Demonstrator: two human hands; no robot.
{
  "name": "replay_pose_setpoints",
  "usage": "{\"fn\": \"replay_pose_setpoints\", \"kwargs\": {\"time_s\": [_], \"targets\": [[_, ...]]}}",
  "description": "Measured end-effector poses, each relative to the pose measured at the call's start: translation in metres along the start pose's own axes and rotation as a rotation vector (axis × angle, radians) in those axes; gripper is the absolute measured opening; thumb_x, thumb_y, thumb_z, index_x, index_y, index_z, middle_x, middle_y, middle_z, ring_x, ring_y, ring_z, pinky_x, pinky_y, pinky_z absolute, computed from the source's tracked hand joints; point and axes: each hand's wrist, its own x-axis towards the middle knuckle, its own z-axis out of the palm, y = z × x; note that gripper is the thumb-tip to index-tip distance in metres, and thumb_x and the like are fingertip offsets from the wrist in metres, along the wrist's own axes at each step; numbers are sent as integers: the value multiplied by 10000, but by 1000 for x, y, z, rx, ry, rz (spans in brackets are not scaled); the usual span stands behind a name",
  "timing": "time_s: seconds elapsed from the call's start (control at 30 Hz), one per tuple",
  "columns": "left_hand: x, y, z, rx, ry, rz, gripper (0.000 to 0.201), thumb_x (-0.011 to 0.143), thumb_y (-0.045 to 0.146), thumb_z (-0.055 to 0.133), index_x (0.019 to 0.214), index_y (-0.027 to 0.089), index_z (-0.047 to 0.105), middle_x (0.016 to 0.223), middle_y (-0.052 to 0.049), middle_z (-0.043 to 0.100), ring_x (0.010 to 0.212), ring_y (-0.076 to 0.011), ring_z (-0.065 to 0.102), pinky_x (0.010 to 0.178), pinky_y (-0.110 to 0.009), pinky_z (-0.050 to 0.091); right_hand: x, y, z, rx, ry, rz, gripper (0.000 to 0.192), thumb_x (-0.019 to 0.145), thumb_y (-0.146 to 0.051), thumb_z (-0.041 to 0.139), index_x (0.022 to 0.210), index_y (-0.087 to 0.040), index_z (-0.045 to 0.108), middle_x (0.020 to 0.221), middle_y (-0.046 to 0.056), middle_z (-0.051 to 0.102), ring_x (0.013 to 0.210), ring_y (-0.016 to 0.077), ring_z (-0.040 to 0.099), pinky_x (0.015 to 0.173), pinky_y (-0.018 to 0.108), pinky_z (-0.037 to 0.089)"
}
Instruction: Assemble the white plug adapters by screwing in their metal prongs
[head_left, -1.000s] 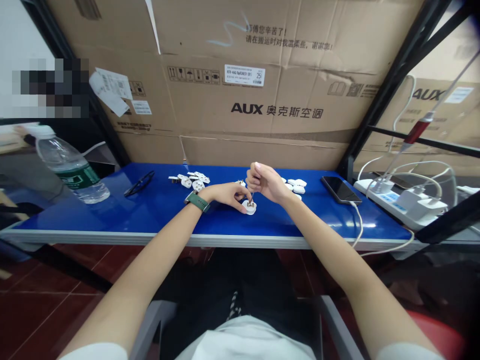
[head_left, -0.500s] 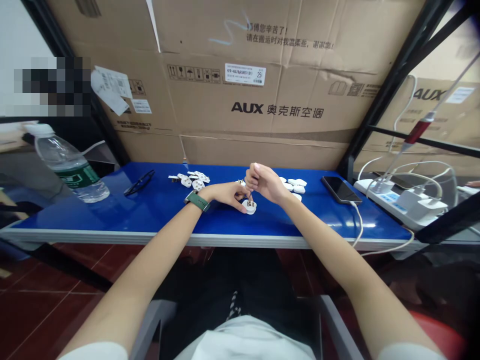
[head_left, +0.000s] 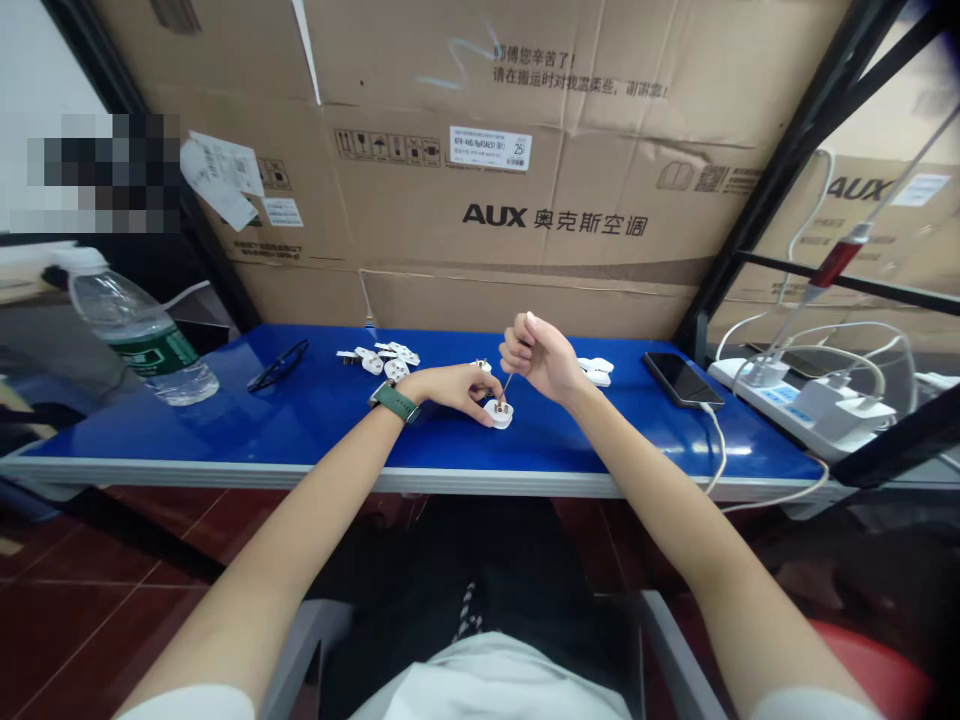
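A white plug (head_left: 499, 416) with metal pins upward rests on the blue tabletop. My left hand (head_left: 459, 386), a green-strapped watch on its wrist, steadies it with thumb and fingers closed on its edge. My right hand (head_left: 541, 354) is curled above and to the right, gripping a screwdriver (head_left: 508, 384); only its thin shaft shows, slanting down to the plug's pins, and the handle is hidden in my fist. Another white plug part (head_left: 480, 366) lies just behind my left hand.
Several white plug parts (head_left: 396, 370) are heaped left, and white covers (head_left: 597, 372) lie right. Glasses (head_left: 279, 366) and a water bottle (head_left: 142, 335) stand further left. A phone (head_left: 682, 381) on its cable and a loaded power strip (head_left: 795, 405) are right. A cardboard box (head_left: 420, 230) backs the table.
My right hand has risen slightly and shifted right, so more of the screwdriver's shaft shows. The left hand and the plug stay in place.
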Motion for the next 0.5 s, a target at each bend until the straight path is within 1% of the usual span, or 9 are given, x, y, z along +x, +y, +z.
{"fn": "replay_pose_setpoints", "kwargs": {"time_s": [0.2, 0.33, 0.5], "targets": [[0, -3, 0, 18, 9, 23, 511, 738, 540, 833, 1091, 180, 751, 659, 58, 371, 598, -109, 338, 588, -275, 241, 0, 5, -1, 17, -96, 38, 481, 927, -540, 673, 720, -216, 383, 679, -40, 318, 586, 117, 275, 556, 257, 300], [0, -3, 1, 23, 5, 35, 522, 743, 552, 829, 1094, 175, 749, 660, 58, 370, 595, -109, 336, 583, -277, 240, 0, 8, -1, 13, -115, 24, 464, 950, -525, 650, 722, -210, 398, 689, -38, 320, 590, 114, 277, 562, 262, 284], [0, -2, 1, 24, 13, 19, 520, 740, 540, 837, 1098, 173, 748, 649, 63, 355, 593, -108, 332, 579, -273, 245, 1, 10, -2, 3, -124, 22, 461, 961, -526, 636, 721, -208, 404, 693, -34, 334, 590, 113, 280, 564, 267, 283]]}}
